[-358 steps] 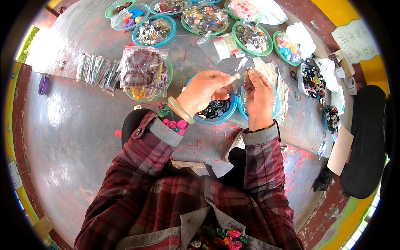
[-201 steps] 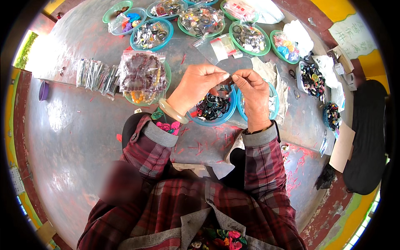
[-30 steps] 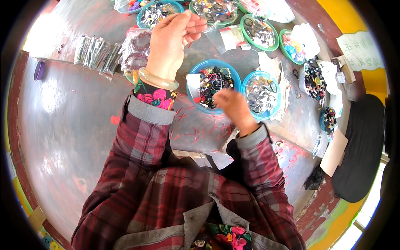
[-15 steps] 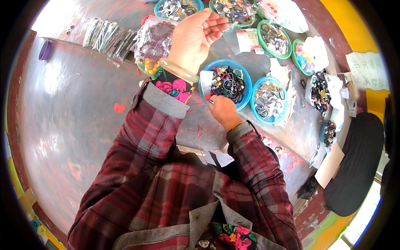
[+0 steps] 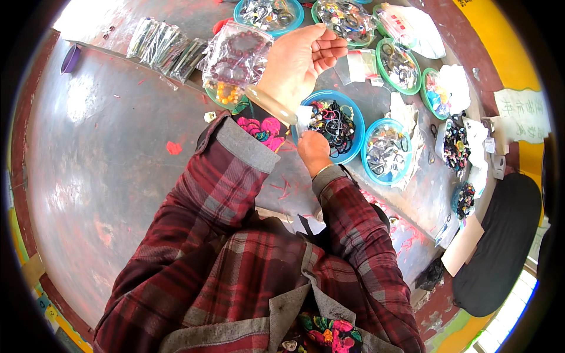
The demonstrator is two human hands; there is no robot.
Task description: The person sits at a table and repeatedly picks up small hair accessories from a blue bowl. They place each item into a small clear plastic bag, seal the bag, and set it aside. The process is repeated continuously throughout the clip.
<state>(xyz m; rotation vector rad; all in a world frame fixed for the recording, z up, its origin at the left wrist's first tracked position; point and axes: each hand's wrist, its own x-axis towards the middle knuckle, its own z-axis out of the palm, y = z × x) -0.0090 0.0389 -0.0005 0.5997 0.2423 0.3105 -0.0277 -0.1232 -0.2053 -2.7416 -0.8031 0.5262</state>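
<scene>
My left hand (image 5: 294, 65) is raised over the table, palm turned to the right, with its fingers loosely bent and apart and nothing visible in them. A pale bangle (image 5: 272, 106) circles that wrist. My right hand (image 5: 314, 150) is closed at the near-left rim of a blue basin (image 5: 357, 144); its fingertips are turned away, and what they hold is hidden. Black and coloured hair ties (image 5: 340, 126) fill the basin. A white tag-like piece (image 5: 304, 115) lies at its left edge, close above my right hand.
Beside it stands a smaller blue basin (image 5: 368, 167) of wrapped trinkets. Several green and blue baskets line the back. Bagged dark bead bracelets (image 5: 235, 62) and wrapped slim items (image 5: 159, 44) lie left of my left hand. A purple bowl (image 5: 70, 59) stands far left, a black cushion-like object (image 5: 500, 241) far right.
The whole view has shifted, so the table things appear further right and lower. My right hand has come in closer to the basin's left rim. My left hand has moved slightly right, still raised.
</scene>
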